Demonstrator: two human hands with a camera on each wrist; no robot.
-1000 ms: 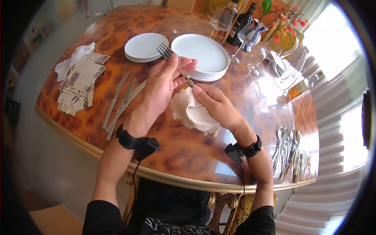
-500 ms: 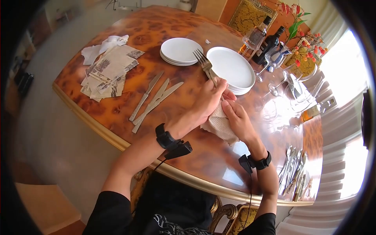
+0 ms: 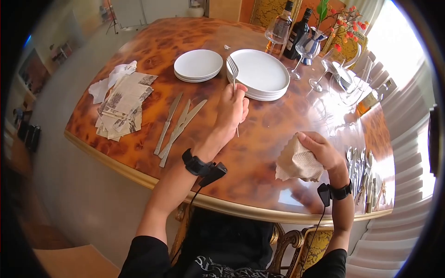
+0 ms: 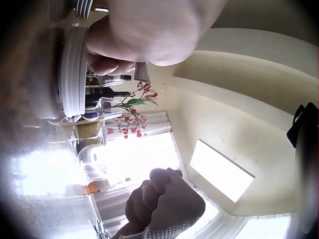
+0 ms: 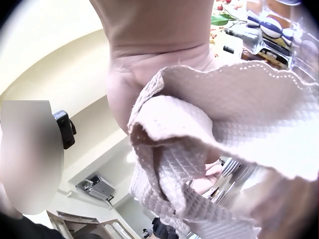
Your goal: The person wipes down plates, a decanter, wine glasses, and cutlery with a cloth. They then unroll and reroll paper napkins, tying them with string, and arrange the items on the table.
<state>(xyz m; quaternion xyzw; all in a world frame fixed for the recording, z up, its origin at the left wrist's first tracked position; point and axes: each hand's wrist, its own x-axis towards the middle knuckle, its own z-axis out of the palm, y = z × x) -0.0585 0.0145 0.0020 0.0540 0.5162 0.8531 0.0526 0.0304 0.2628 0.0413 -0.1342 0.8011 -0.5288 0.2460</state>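
Note:
My left hand (image 3: pixel 230 111) grips a metal fork (image 3: pixel 233 69) by its handle, tines pointing up and away, in front of the stacked plates. Its handle end shows below the fist. In my right hand (image 3: pixel 326 149) a beige waffle-weave cloth (image 3: pixel 296 162) with a scalloped edge is bunched, the thumb on top of it. The right wrist view has this cloth (image 5: pixel 174 144) draped large over the fingers, which it hides. The two hands are well apart over the table. Left of the left forearm lie three table knives (image 3: pixel 169 127), two of them crossing.
Stacks of small plates (image 3: pixel 198 64) and larger plates (image 3: pixel 262 69) stand at the back. Patterned paper napkins (image 3: pixel 121 104) are piled at left. Several pieces of cutlery (image 3: pixel 361 176) lie at the right edge. Behind are bottles (image 3: pixel 299 34), stemmed glasses (image 3: pixel 316 84) and a red-berried branch (image 3: pixel 345 28).
Earlier the hands were together, with the cloth around the fork's handle. Now the right hand has drawn the cloth away to the right, and the left hand holds the fork alone.

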